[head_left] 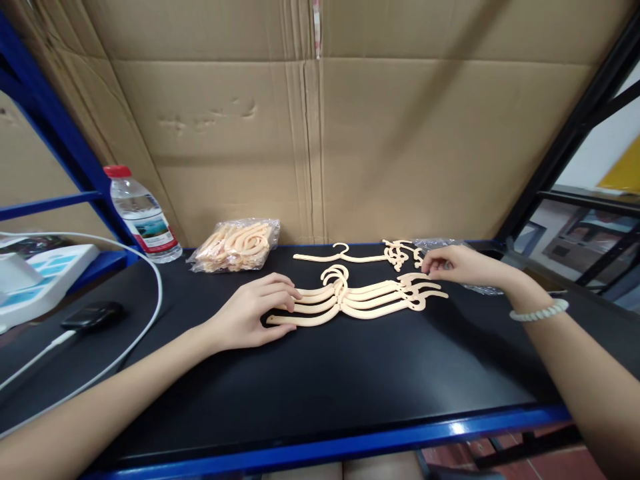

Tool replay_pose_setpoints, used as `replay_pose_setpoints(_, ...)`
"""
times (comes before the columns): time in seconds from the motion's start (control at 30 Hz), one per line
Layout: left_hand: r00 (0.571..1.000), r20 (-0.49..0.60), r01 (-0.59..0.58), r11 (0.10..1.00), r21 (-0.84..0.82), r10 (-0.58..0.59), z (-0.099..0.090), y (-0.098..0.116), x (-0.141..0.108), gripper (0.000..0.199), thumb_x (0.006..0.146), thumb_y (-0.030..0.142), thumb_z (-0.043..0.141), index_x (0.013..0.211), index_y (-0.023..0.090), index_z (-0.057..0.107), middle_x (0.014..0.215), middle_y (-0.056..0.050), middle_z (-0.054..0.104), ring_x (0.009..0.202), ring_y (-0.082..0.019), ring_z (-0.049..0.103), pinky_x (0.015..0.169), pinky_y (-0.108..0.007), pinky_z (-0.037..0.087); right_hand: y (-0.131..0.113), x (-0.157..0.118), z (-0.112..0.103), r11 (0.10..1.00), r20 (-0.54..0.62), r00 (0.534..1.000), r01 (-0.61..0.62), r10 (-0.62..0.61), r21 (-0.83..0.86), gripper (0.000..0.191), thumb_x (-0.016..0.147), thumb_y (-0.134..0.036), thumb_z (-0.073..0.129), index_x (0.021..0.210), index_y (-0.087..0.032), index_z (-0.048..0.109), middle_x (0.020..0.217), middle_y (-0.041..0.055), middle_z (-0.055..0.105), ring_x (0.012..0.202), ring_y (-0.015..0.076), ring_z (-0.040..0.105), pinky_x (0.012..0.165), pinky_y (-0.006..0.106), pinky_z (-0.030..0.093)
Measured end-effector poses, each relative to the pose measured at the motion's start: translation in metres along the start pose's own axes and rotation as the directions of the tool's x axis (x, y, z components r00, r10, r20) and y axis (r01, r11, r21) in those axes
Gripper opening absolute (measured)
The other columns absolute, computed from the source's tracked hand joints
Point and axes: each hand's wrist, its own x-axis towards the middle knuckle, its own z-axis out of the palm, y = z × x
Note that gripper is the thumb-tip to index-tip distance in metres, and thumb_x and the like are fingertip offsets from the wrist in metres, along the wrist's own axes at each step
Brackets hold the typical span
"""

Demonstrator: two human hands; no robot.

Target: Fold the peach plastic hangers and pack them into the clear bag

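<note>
Several cream plastic clothes hangers point(370, 310) lie overlapped on the black tabletop, their hooks bunched at the middle. My left hand point(255, 310) rests at their left ends, with its fingers curled over the arms and its thumb against the nearest one. Curved cream pieces point(427, 288) sit at the right ends of the hangers. At the top one of these, my right hand point(453, 265) has thumb and fingertips pinched together; the fingers partly hide its tip. Behind them lie a single hanger point(325, 258) and a small pile of loose cream pieces point(396, 255).
A plastic bag of cream hangers point(237, 245) lies at the back, beside a water bottle point(145, 217) with a red cap. Clear plastic wrap point(480, 289) lies under my right wrist. A power strip point(43, 283), a black adapter point(93, 315) and a white cable point(159, 293) occupy the left.
</note>
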Motion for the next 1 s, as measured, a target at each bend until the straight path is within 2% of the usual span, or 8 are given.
replay_pose_setpoints(0.23,1.0,-0.023,0.011,0.998,-0.059,-0.013,0.0,0.001,0.001,0.011,0.083,0.025,0.064,0.093,0.02,0.064,0.101,-0.008,0.068,0.104,-0.023,0.059,0.085,-0.035,0.053,0.009,0.002,0.0,0.999,-0.185,0.982,-0.026,0.021,-0.028,0.023,0.081,-0.042,0.053,0.08,-0.021,0.064,0.078,0.0046,0.069,0.072,0.0201,0.063,0.067,0.033,0.047)
replay_pose_setpoints(0.33,0.992,-0.08,0.09,0.992,-0.091,-0.098,-0.002,-0.001,0.0,0.012,0.085,0.025,0.062,0.095,0.019,0.062,0.101,-0.008,0.068,0.1,-0.022,0.061,0.086,-0.035,0.052,0.005,0.001,-0.002,0.999,-0.22,0.975,-0.038,0.035,-0.008,0.024,0.082,-0.04,0.051,0.082,-0.021,0.064,0.08,0.0059,0.069,0.072,0.0201,0.061,0.068,0.033,0.045)
replay_pose_setpoints(0.47,0.955,-0.14,0.254,0.965,-0.067,-0.261,-0.006,-0.01,0.002,0.018,0.088,0.032,0.056,0.098,0.019,0.062,0.1,-0.007,0.069,0.093,-0.021,0.065,0.083,-0.035,0.054,0.003,0.002,-0.003,0.999,-0.252,0.967,-0.047,0.042,-0.014,0.024,0.083,-0.039,0.049,0.083,-0.02,0.065,0.082,0.0059,0.07,0.074,0.0211,0.06,0.068,0.033,0.044)
replay_pose_setpoints(0.57,0.929,-0.1,0.347,0.933,-0.096,-0.356,-0.008,-0.018,0.007,0.024,0.087,0.037,0.055,0.101,0.019,0.061,0.102,-0.006,0.069,0.095,-0.022,0.066,0.082,-0.035,0.056,0.002,0.007,-0.003,0.999,-0.273,0.961,-0.046,0.04,-0.014,0.023,0.083,-0.038,0.05,0.084,-0.021,0.065,0.083,0.0054,0.07,0.075,0.0213,0.061,0.068,0.032,0.044)
replay_pose_setpoints(0.7,0.908,0.005,0.413,0.896,-0.161,-0.418,-0.007,-0.027,0.012,0.03,0.085,0.039,0.056,0.106,0.018,0.059,0.107,-0.008,0.068,0.101,-0.023,0.065,0.084,-0.037,0.057,-0.001,0.016,-0.003,0.999,-0.301,0.953,-0.032,0.022,-0.027,0.024,0.083,-0.037,0.05,0.085,-0.019,0.067,0.082,0.0072,0.07,0.075,0.0216,0.062,0.069,0.033,0.045)
replay_pose_setpoints(0.83,0.91,0.051,0.414,0.898,-0.149,-0.411,-0.006,-0.03,0.018,0.029,0.085,0.038,0.055,0.106,0.018,0.059,0.107,-0.008,0.069,0.101,-0.023,0.066,0.087,-0.039,0.057,-0.008,0.027,-0.001,0.999,-0.316,0.949,-0.009,-0.002,-0.033,0.024,0.081,-0.036,0.05,0.082,-0.019,0.067,0.077,0.0067,0.069,0.072,0.0208,0.061,0.068,0.033,0.044)
replay_pose_setpoints(1.0,0.919,0.051,0.394,0.911,-0.124,-0.39,-0.007,-0.035,0.029,0.027,0.085,0.036,0.052,0.103,0.018,0.061,0.104,-0.008,0.069,0.097,-0.022,0.066,0.085,-0.039,0.057,-0.011,0.036,0.004,1.0,-0.329,0.944,0.002,-0.012,-0.028,0.024,0.08,-0.036,0.051,0.081,-0.019,0.068,0.072,0.0051,0.068,0.067,0.0188,0.06,0.065,0.031,0.044)
